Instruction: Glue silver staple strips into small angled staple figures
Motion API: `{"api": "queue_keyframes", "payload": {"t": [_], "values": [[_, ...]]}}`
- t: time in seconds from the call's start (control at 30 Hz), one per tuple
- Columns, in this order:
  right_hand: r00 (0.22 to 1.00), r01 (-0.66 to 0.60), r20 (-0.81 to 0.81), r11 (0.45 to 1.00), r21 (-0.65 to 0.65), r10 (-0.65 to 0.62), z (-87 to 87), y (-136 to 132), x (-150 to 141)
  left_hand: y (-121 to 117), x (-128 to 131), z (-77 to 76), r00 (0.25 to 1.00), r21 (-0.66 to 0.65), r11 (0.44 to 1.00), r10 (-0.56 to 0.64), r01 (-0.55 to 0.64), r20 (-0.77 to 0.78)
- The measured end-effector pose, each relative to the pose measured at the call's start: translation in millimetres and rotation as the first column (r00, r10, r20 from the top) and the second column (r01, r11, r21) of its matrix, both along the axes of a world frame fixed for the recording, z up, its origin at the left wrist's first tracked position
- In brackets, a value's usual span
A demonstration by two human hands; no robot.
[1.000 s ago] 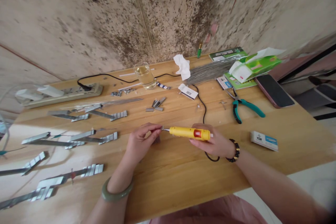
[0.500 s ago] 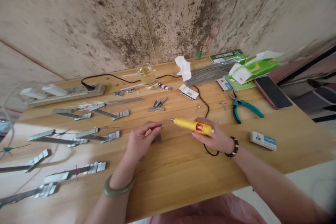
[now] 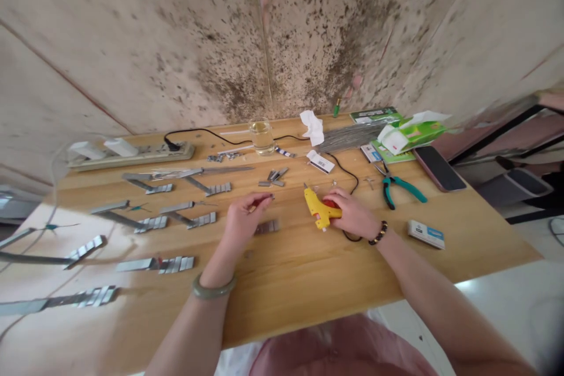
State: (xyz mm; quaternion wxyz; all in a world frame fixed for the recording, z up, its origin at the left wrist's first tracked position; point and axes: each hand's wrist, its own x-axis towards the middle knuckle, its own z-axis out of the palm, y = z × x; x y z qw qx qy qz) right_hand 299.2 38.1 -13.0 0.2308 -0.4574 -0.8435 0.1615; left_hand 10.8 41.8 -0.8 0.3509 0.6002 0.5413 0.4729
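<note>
Gripping the yellow hot glue gun [image 3: 318,210] in your right hand [image 3: 355,211], you have your fingers closed around its handle, with the nozzle aimed toward the wall side of the wooden table [image 3: 308,282]. Your left hand [image 3: 247,214], well apart to the left of the glue gun, pinches a small metal piece [image 3: 273,197] between thumb and fingertips; the piece is too small to make out its shape. Beneath and just beside that hand, also left of the glue gun, a flat dark strip [image 3: 267,227] lies on the wood. Beyond the glue gun and slightly left sits a loose cluster of grey metal pieces [image 3: 275,176], and almost straight beyond it is a small white box [image 3: 320,162]. Farther past the glue gun stand a glass of pale yellow liquid [image 3: 262,140] and a crumpled white tissue [image 3: 312,127], with a bundle of thin wires [image 3: 352,136] beyond to the right. Right of the glue gun you have teal-handled pliers [image 3: 403,187], a smartphone [image 3: 439,169] and, nearer to you, a blue-and-white box [image 3: 426,235]. Far left of it, jointed metal strip assemblies [image 3: 154,265] are spread out.
</note>
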Motion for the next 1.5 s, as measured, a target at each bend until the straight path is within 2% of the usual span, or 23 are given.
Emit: {"api": "queue_keyframes", "payload": {"t": [0.13, 0.27, 0.33, 0.4, 0.47, 0.5, 0.57, 0.63, 0.77, 0.93, 1.1, 1.23, 1.33, 1.4, 1.5], "values": [[0.997, -0.035, -0.067, 0.998, -0.058, 0.032, -0.1, 1, 1, 4, -1, -1.6, 0.999, 0.026, 0.999, 0.039, -0.04, 0.028], [0.996, -0.08, 0.017, 0.984, -0.161, 0.083, 11.3, 1, 11, 8, -3, -5.2, 0.996, 0.047, 0.995, 0.081, -0.083, 0.042], [0.99, -0.045, 0.121, 0.981, -0.189, 0.069, 22.2, -2, 14, 9, -4, -5.4, 0.995, 0.06, 0.994, 0.085, -0.088, 0.06], [0.979, 0.06, 0.202, 0.99, -0.124, -0.034, 35.1, -9, 10, 9, -5, -4.2, 0.994, 0.072, 0.993, 0.087, -0.092, 0.073], [0.965, 0.161, 0.206, 0.987, 0.013, -0.16, 46.5, -21, -9, 8, -5, -2.5, 0.993, 0.083, 0.992, 0.086, -0.093, 0.082], [0.968, 0.165, 0.184, 0.985, 0.042, -0.17, 50.2, -30, -23, 8, -5, -1.8, 0.993, 0.087, 0.992, 0.085, -0.092, 0.084], [0.983, 0.119, 0.147, 0.992, -0.032, -0.113, 52.2, -49, -60, 8, -5, -1.3, 0.993, 0.092, 0.992, 0.078, -0.086, 0.085], [0.986, 0.042, 0.167, 0.993, -0.111, -0.023, 47.1, -67, -99, 8, -5, -2.2, 0.994, 0.095, 0.992, 0.074, -0.081, 0.081], [0.943, 0.014, 0.333, 0.997, -0.082, 0.015, 28.9, -85, -159, 8, -5, -4.4, 0.995, 0.096, 0.992, 0.076, -0.082, 0.061], [0.928, 0.088, 0.363, 0.996, -0.002, -0.081, 17.4, -82, -183, 8, -5, -5.9, 0.997, 0.099, 0.993, 0.068, -0.072, 0.044], [0.944, 0.04, 0.328, 0.999, 0.017, -0.043, 18.9, -86, -167, 11, -6, -10.8, 0.998, 0.093, 0.994, 0.047, -0.05, 0.032], [0.963, 0.096, 0.25, 0.995, 0.016, -0.097, 17.8, -102, -122, 10, -6, -10.2, 1.0, 0.09, 0.996, 0.027, -0.028, 0.006], [0.96, 0.161, 0.225, 0.986, 0.032, -0.164, 9.6, -114, -81, 1, 0, -4.6, 0.999, 0.079, 0.996, -0.028, 0.031, -0.034], [0.97, 0.164, 0.176, 0.986, 0.042, -0.169, 2.5, -119, -62, -9, 10, -0.1, 0.992, 0.067, 0.992, -0.108, 0.112, -0.061], [0.985, 0.131, 0.111, 0.99, 0.043, -0.135, -5.7, -120, -48, -24, 30, 7.5, 0.925, 0.025, 0.936, -0.344, 0.352, -0.163]]}}
